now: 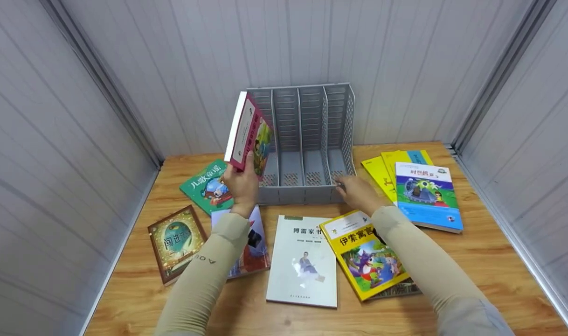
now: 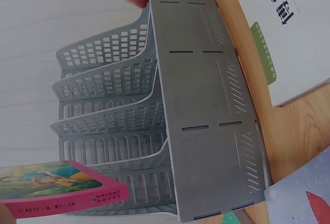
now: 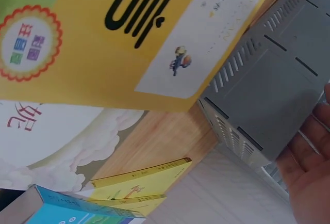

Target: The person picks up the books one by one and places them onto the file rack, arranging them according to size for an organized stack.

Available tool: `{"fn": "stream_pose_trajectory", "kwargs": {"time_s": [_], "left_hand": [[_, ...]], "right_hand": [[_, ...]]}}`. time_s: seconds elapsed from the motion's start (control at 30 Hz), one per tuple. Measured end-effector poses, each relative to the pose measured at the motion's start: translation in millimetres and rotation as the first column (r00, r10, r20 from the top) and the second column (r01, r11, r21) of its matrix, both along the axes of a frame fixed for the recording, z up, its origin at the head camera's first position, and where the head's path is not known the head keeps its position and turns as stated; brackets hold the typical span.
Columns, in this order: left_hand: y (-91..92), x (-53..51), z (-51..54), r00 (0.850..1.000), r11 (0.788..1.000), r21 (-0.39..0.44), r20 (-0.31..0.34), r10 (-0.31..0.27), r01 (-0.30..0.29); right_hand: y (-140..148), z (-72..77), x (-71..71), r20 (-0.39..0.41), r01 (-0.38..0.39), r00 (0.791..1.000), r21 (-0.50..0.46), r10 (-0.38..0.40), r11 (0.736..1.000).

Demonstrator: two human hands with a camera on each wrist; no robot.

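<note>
Sleeves (image 1: 190, 284) of mine reach over the worktop (image 1: 246, 312), where the rack (image 1: 288, 197) stands with its four slots facing me. The white book (image 1: 298, 284) and yellow book (image 1: 368, 261) lie in front. The pink book (image 1: 252, 135), tilted, is up at the leftmost slot (image 1: 269, 178); I can't tell whether its lower edge is inside. My left hand (image 1: 243, 186) grips it low down; my right hand (image 1: 358, 191) pinches the rack's front rim near the right end. To slot it well, I'd square the book to the dividers (image 1: 300, 130), brace the rack against sliding, and lower it gently.
</note>
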State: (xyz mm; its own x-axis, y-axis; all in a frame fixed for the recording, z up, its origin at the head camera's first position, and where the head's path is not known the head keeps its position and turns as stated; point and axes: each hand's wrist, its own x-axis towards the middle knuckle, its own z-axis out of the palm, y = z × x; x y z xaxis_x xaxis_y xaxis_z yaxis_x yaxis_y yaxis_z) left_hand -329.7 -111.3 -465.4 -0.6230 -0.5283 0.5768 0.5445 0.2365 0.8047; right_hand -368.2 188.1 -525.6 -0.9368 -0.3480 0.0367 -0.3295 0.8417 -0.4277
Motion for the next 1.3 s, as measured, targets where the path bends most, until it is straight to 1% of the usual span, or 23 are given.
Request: {"fn": "stream_pose_trajectory", "kwargs": {"time_s": [0.1,0.17,0.27,0.37,0.43,0.5,0.57,0.67,0.77,0.9,0.97,1.07,1.2,1.3], "left_hand": [[1.2,-2.5,-1.6,1.0,1.0,0.017,-0.001,0.023,-0.023],[2.0,-5.2,-3.0,0.999,0.999,0.022,-0.013,0.034,-0.034],[3.2,-10.6,-6.4,0.998,0.999,0.018,-0.038,0.05,-0.049],[4.2,-15.8,-9.9,0.997,0.998,0.004,-0.051,0.066,-0.066],[4.6,-19.3,-12.1,0.996,0.997,-0.008,-0.045,0.081,-0.081],[5.4,-23.1,-13.4,0.995,0.995,-0.014,-0.034,0.094,-0.094],[6.2,-27.3,-14.2,0.994,0.994,-0.021,-0.016,0.107,-0.108],[7.9,-33.8,-15.5,0.994,0.993,-0.03,0.005,0.11,-0.11],[10.1,-39.5,-17.3,0.993,0.992,-0.048,0.019,0.118,-0.117],[11.8,-47.3,-19.5,0.989,0.988,-0.07,0.033,0.143,-0.14],[11.5,-51.3,-19.9,0.988,0.987,-0.073,0.052,0.148,-0.144],[9.7,-56.9,-20.6,0.984,0.988,-0.069,0.105,0.144,-0.137],[6.0,-62.1,-22.1,0.973,0.992,-0.054,0.196,0.126,-0.117],[3.2,-64.8,-23.8,0.966,0.993,-0.052,0.234,0.111,-0.101]], "right_hand": [[0,-3.1,-0.5,-0.029,-0.006,1.0,0.037,0.007,0.999],[-1,-4.7,-1.3,-0.035,-0.004,0.999,0.058,0.006,0.998],[-2,-5.0,-2.0,-0.025,0.003,1.0,0.091,-0.001,0.996],[-4,-5.2,-2.3,0.015,0.021,1.0,0.1,-0.023,0.995],[-4,-5.9,-2.8,0.038,0.033,0.999,0.094,-0.036,0.995],[-5,-7.5,-3.3,0.04,0.032,0.999,0.102,-0.036,0.994],[-5,-9.2,-3.8,0.032,0.027,0.999,0.109,-0.031,0.994],[-4,-10.9,-4.2,0.007,0.011,1.0,0.126,-0.012,0.992],[-4,-11.5,-4.2,0.012,0.012,1.0,0.115,-0.014,0.993],[-4,-12.8,-4.3,0.025,0.016,0.999,0.107,-0.019,0.994],[-4,-13.2,-4.4,0.025,0.017,0.999,0.097,-0.02,0.995],[-4,-13.3,-3.9,0.017,0.019,1.0,0.086,-0.021,0.996],[-3,-12.3,-3.4,0.004,0.017,1.0,0.094,-0.018,0.995],[-2,-10.8,-2.7,0.017,0.023,1.0,0.094,-0.025,0.995]]}}
